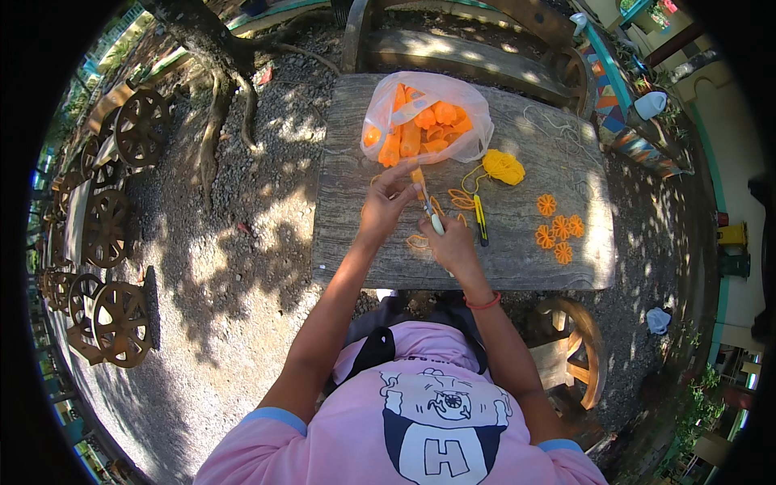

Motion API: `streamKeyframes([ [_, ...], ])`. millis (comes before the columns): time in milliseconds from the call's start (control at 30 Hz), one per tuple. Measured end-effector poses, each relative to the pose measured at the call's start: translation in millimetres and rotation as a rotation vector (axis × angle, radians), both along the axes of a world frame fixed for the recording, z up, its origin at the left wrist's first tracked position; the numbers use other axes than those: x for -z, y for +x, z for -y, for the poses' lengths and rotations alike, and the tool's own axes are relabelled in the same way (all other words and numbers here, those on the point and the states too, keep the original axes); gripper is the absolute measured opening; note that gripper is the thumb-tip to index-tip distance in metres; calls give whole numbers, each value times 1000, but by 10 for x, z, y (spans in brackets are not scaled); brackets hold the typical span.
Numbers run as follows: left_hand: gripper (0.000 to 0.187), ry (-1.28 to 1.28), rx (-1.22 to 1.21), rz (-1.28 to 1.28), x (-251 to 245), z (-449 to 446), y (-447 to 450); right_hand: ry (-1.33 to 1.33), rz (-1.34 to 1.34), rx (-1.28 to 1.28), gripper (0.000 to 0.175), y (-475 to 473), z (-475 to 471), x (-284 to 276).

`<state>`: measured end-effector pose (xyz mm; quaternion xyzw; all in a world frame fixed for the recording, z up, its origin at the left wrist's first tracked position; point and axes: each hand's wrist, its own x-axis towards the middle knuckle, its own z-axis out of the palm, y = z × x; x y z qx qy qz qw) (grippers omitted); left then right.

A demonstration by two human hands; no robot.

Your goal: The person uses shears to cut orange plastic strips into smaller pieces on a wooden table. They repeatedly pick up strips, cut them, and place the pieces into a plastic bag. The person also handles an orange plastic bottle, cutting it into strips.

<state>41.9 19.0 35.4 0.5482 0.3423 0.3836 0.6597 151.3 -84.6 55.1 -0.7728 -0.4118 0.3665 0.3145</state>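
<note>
My left hand [388, 200] pinches a strip of orange plastic [418, 177] above the wooden table. In my right hand [453, 245] is a pair of scissors [433, 212] with pale handles, its blades against the strip. Several orange plastic loops [462, 198] lie under and around my hands. To the right is a yellow and black utility knife [481, 221], with a ball of yellow yarn [504, 167] beyond it. Past my hands, a clear plastic bag [473, 109] holds several orange cut plastic bottle pieces [411, 138]. Orange flower shapes [561, 227] are grouped on the table's right side.
The grey wood-grained table [357, 267] has a bench [461, 57] along its far side. A loose tangle of pale string [561, 130] lies at its far right. A wheel-sided wooden seat [585, 345] stands near right. Tree roots [218, 115] spread over the gravel at left.
</note>
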Motion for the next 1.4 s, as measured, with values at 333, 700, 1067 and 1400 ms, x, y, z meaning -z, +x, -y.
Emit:
streamKeyframes([
  [333,28,-70,-72,-18,12,-27,16,-31,-103,4,38,-6,17,-16],
  [700,29,-26,-69,-43,-79,-69,25,-27,-420,11,36,58,-82,41],
  [1067,28,26,-63,15,-59,-65,48,29,-174,31,39,12,-65,134],
  [1400,29,-33,7,-62,-45,-60,30,-6,-486,108,30,5,-57,56],
])
